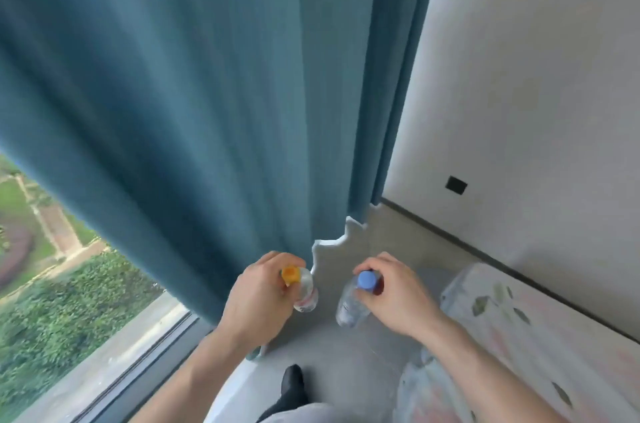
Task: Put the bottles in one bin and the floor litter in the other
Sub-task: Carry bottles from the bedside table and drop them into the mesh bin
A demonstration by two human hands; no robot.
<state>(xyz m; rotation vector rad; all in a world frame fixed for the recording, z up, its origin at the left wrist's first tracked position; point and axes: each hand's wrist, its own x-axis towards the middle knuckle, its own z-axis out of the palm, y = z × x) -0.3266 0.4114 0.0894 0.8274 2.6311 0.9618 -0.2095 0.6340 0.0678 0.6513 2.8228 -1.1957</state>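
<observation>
Between the two hands lies a strip of smooth grey floor, matte and bare-looking, with a dark-socked foot showing just below them. The left hand is curled around the neck of a clear plastic bottle with a round orange cap; the bottle hangs downward from the fingers, its rounded body see-through, with a faint pinkish label near the bottom. The right hand grips a second clear bottle in the same way, fingers wrapped at the shoulder just under a round blue cap; its body is ribbed and transparent, tilted down and toward the left hand, and something dark red shows under the fingers, though what it is cannot be made out. The two bottles are held side by side, near each other but apart, both above the floor. Beyond the left hand a heavy teal curtain falls in deep soft folds, its pale hem wavy where it reaches the floor. Left of that hand runs a dark window frame with greenery outside the glass. Right of the right hand sits a bed with a pale cover printed with leaves, and past it a plain white wall carrying a small black square plate above a dark skirting strip.
</observation>
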